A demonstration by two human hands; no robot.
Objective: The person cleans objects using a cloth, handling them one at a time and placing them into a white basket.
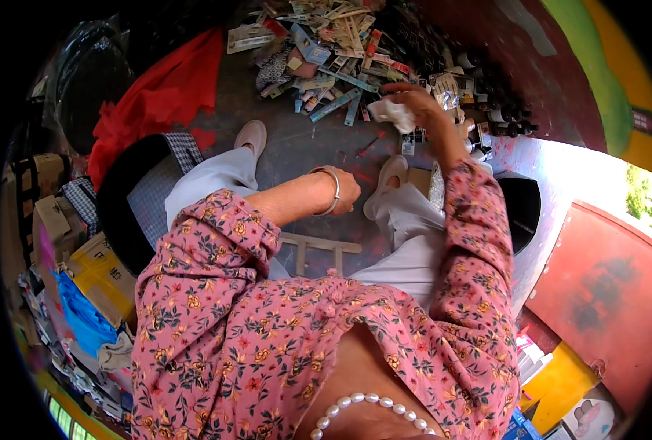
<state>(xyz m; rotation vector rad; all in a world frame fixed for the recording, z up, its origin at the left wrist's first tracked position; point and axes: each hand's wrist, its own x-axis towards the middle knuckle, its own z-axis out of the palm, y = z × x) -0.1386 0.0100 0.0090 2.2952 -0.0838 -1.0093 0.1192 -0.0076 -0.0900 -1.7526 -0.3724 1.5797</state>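
My right hand (pixel 423 105) is stretched out at the far right, next to a big heap of small packets (pixel 340 59). In its fingers is a crumpled white cloth or tissue (pixel 393 115). My left hand (pixel 346 192), with a bangle at the wrist, hovers in the middle above the floor between my legs. Its fingers are curled in, and whatever they may hold is hidden. A thin dark stick-like thing (pixel 370 144) lies on the floor between the hands and the heap.
Dark bottles (pixel 513 121) stand along the right wall. Red cloth (pixel 164 92) lies at the far left. Cardboard boxes (pixel 98 275) and a blue bag (pixel 84 315) are stacked on my left. A small wooden frame (pixel 322 244) sits near my knees. At right is a red metal panel (pixel 597 293).
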